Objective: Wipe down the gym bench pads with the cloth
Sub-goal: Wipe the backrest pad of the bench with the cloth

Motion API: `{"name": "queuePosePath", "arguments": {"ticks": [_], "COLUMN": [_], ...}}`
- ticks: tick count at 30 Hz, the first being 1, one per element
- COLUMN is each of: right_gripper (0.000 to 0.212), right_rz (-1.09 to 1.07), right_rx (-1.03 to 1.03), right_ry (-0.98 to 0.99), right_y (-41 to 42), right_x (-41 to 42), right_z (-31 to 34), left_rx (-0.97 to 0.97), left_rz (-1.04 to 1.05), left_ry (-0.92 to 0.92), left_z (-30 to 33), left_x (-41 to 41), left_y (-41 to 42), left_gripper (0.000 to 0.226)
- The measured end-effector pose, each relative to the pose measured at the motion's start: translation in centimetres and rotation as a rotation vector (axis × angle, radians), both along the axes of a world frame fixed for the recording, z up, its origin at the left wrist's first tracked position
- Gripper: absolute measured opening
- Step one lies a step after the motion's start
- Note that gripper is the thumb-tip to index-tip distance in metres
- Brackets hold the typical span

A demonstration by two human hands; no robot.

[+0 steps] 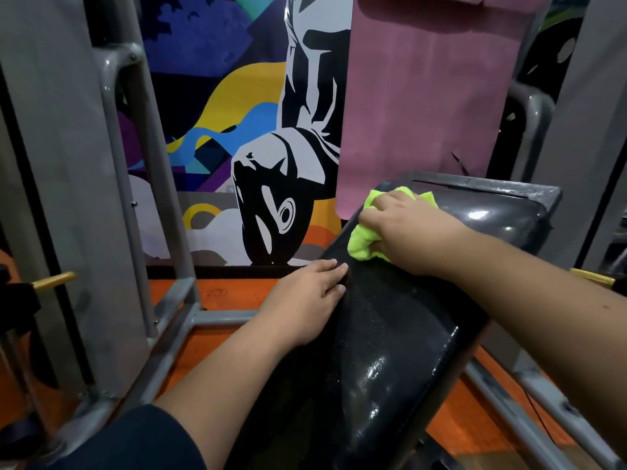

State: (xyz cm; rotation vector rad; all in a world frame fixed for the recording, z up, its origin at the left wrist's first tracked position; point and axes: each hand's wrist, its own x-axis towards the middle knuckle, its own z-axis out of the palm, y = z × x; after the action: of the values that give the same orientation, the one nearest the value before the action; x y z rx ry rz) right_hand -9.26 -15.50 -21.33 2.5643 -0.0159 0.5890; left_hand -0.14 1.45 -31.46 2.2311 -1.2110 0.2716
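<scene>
The right hand grips the bunched green cloth against the far part of the black bench pad while the left hand rests flat on its left edge; wet sheen nearer suggests wiping is partly done.

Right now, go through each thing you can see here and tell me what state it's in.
Right hand: gripping the cloth, pressing it on the pad.
Left hand: fingers straight, resting flat on the pad's edge.
Cloth: bunched up, lying on the pad.
Bench pad: tilted, speckled with droplets, glossy in places.
Pink mat: hanging behind the bench.
</scene>
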Motion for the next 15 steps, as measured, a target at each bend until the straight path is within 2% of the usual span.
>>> {"name": "queuePosePath", "arguments": {"ticks": [3, 5, 8, 12, 15], "right_gripper": [0.025, 0.023, 0.025, 0.022, 0.024], "right_rz": [0.055, 0.035, 0.019, 0.030, 0.016], "right_rx": [0.052, 0.081, 0.019, 0.085, 0.038], "right_ry": [0.055, 0.009, -0.004, -0.004, -0.030], "right_y": [-0.2, -0.3, -0.1, -0.5, -0.1], "right_x": [-1.1, -1.4, -1.0, -1.9, -1.6], "right_z": [0.1, 0.5, 0.0, 0.4, 0.0], "left_rx": [0.016, 0.009, -0.001, 0.015, 0.007], "left_rz": [0.000, 0.005, 0.023, 0.012, 0.029], "left_ry": [-0.014, -0.022, -0.020, -0.020, -0.015], "left_z": [0.0, 0.0, 0.0, 0.1, 0.3], "left_x": [-0.1, -0.2, -0.2, -0.4, -0.5], "left_y": [0.0, 0.0, 0.1, 0.1, 0.2], "left_gripper": [0.044, 0.044, 0.044, 0.044, 0.044]}}
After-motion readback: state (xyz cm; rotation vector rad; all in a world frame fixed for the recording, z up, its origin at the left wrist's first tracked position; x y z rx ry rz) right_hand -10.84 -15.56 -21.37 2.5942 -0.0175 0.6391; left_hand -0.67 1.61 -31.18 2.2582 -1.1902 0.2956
